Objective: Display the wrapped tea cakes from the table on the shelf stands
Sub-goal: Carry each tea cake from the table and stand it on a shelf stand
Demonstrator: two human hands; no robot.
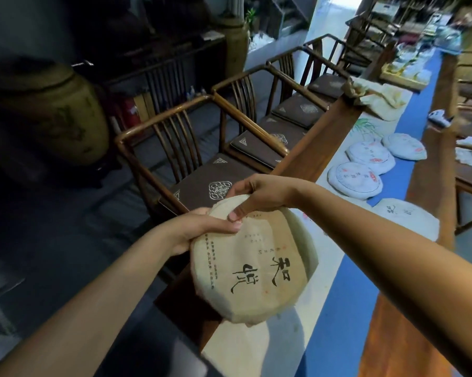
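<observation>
From the head camera, both hands hold one tan paper-wrapped tea cake in the air, tilted, above the near edge of the long wooden table. Large black brush characters and small columns of print show on its face. The left hand grips the cake's left rim, thumb lying across the top face and fingers curled underneath out of sight. The right hand reaches across from the right and pinches the upper rim, thumb pressed on the face and fingers hooked over the far edge.

A blue runner lies along the table. On it, well beyond the held cake, rest four more wrapped cakes: a white one with red and dark print, a second just behind it, touching or nearly so, a third farther right, and a plain white one with dark characters, partly hidden by the right forearm. Crumpled pale cloth sits farther up the table, and beyond it what may be a tray of tea ware, too blurred to be sure.

A row of wooden armchairs with brown cushions stands along the table's left side. A large ceramic jar stands in the dim left background.
</observation>
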